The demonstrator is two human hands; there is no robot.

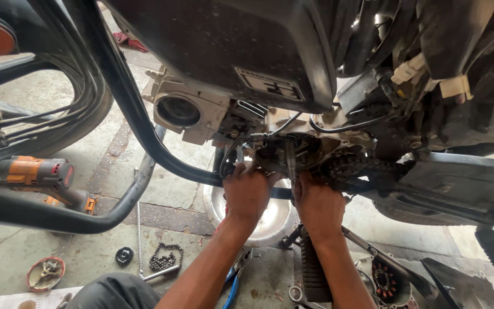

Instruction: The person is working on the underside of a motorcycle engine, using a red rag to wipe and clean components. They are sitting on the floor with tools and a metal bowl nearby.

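Observation:
Both of my hands reach up under a motorcycle's engine [293,149]. My left hand [248,191] presses its closed fingers against the lower engine case, just left of a thin metal shaft [290,160]. My right hand [317,203] is closed against the case below the drive chain and sprocket [353,169]. What the fingers grip is hidden behind the hands. A round metal pan [270,220] sits on the floor right below them.
A black crash-guard bar [127,103] sweeps across the left. An orange power tool [35,174] lies on the floor at left. A loose chain [164,257], a socket extension, a small red lid with parts [46,273] and an engine cover [387,280] lie on the concrete.

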